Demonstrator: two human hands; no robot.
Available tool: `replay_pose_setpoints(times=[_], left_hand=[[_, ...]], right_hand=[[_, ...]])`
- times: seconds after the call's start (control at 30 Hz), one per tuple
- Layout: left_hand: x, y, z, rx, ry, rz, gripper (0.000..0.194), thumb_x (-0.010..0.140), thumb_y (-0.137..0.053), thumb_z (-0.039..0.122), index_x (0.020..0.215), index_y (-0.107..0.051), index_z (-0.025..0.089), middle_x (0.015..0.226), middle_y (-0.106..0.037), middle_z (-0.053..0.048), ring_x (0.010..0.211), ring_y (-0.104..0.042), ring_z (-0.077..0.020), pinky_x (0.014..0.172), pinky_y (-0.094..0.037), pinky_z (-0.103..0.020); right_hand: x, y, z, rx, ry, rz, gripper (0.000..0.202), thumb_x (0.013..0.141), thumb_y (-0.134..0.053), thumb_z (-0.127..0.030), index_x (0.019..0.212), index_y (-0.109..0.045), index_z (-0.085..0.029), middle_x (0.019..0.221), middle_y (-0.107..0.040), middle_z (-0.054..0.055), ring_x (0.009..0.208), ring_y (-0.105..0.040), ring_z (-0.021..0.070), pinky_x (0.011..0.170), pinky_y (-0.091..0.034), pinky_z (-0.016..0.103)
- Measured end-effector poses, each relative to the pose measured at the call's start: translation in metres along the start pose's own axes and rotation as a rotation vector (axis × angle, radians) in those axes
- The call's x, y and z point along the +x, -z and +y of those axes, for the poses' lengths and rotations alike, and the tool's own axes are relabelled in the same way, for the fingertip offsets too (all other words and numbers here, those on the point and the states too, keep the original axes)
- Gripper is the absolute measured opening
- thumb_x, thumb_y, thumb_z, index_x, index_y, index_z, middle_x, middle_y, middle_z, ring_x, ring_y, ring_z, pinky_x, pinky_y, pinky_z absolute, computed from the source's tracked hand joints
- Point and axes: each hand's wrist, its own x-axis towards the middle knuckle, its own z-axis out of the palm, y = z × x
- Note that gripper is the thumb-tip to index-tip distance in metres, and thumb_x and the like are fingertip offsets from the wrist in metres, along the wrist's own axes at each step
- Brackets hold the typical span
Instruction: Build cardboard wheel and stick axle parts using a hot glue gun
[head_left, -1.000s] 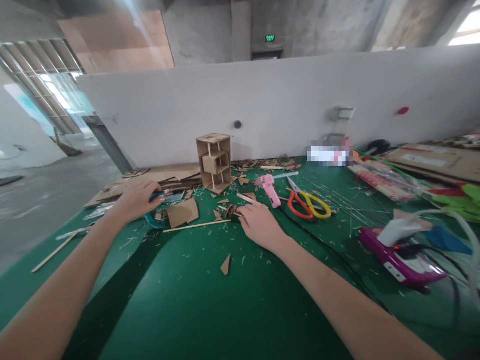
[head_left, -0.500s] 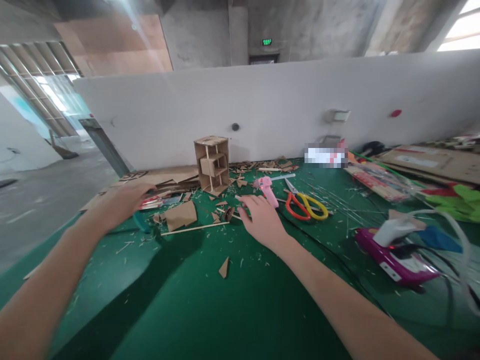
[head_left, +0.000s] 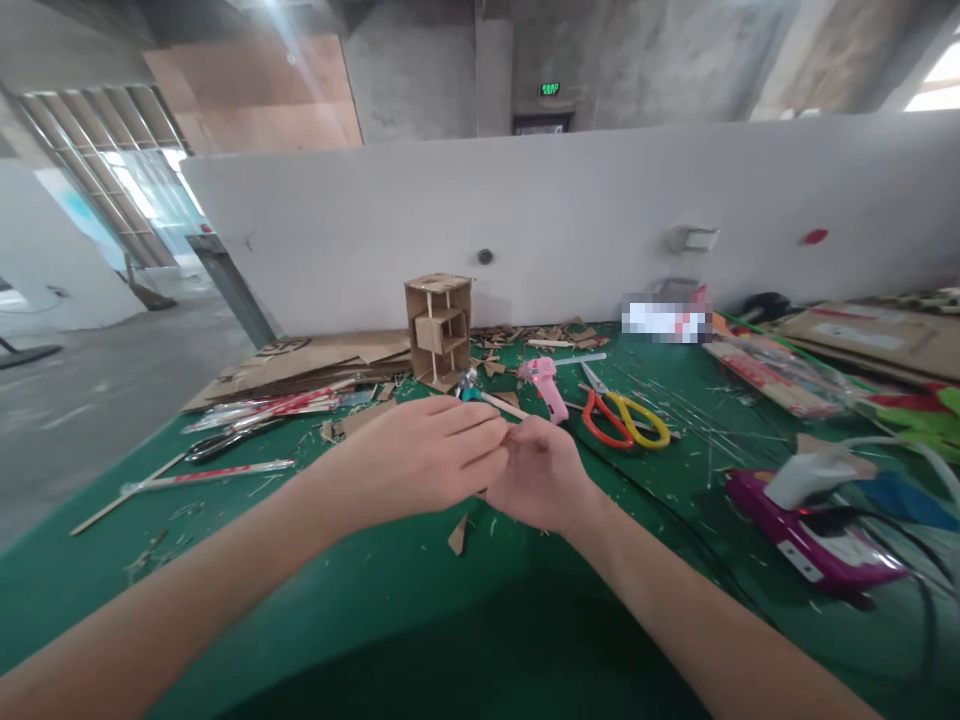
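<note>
My left hand (head_left: 424,455) is closed, its fingers reaching across to meet my right hand. Beyond its knuckles shows a tool (head_left: 469,388) with a metal head and a teal part; the rest is hidden behind the hand. A pale stick (head_left: 506,405) runs into my right hand (head_left: 541,472), whose fingers are curled, palm partly showing. What lies between the palms is hidden. Behind the hands stands a small open-fronted cardboard tower (head_left: 439,330) with stick posts. Near my right hand lie a pink glue gun (head_left: 547,388) and scissors (head_left: 626,418) with red and yellow handles.
Cardboard sheets (head_left: 315,362) and packaged sticks (head_left: 262,408) lie left on the green table (head_left: 360,620). Black-handled pliers (head_left: 225,440) are beside them. A purple power strip (head_left: 817,535) with cords sits right. Scraps lie along the white partition (head_left: 555,220).
My left hand has come from the far left to the middle with the teal tool, meeting my right hand. My right hand has turned and its palm now partly shows.
</note>
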Motion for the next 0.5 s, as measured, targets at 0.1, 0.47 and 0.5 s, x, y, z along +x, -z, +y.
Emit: replay_pose_setpoints(times=[0.1, 0.47, 0.5], left_hand=[[-0.001, -0.015, 0.001, 0.130, -0.017, 0.054, 0.012, 0.087, -0.051, 0.010, 0.090, -0.061, 0.017, 0.101, -0.063, -0.005, 0.094, -0.055, -0.0170, 0.077, -0.046, -0.032], [0.009, -0.024, 0.018, 0.111, -0.103, 0.128, 0.013, 0.091, -0.049, 0.017, 0.090, -0.061, 0.020, 0.100, -0.060, 0.000, 0.081, -0.051, -0.0135, 0.067, -0.039, -0.031], [0.007, -0.027, 0.018, 0.054, -0.068, 0.126, 0.013, 0.091, -0.049, 0.019, 0.095, -0.061, 0.021, 0.101, -0.060, 0.001, 0.082, -0.052, -0.0128, 0.067, -0.040, -0.030]], right_hand=[[-0.001, 0.004, -0.006, 0.034, 0.008, 0.013, 0.005, 0.066, -0.049, -0.018, 0.066, -0.053, -0.020, 0.061, -0.055, -0.003, 0.060, -0.054, 0.0114, 0.063, -0.045, 0.025], [0.008, 0.007, 0.000, -0.218, 0.020, 0.165, 0.018, 0.069, -0.069, -0.034, 0.068, -0.062, -0.017, 0.063, -0.057, -0.003, 0.060, -0.052, 0.0088, 0.057, -0.042, 0.019], [0.007, 0.006, 0.000, -0.205, 0.026, 0.173, 0.015, 0.067, -0.068, -0.030, 0.066, -0.062, -0.017, 0.061, -0.056, -0.003, 0.058, -0.052, 0.0082, 0.055, -0.042, 0.018]])
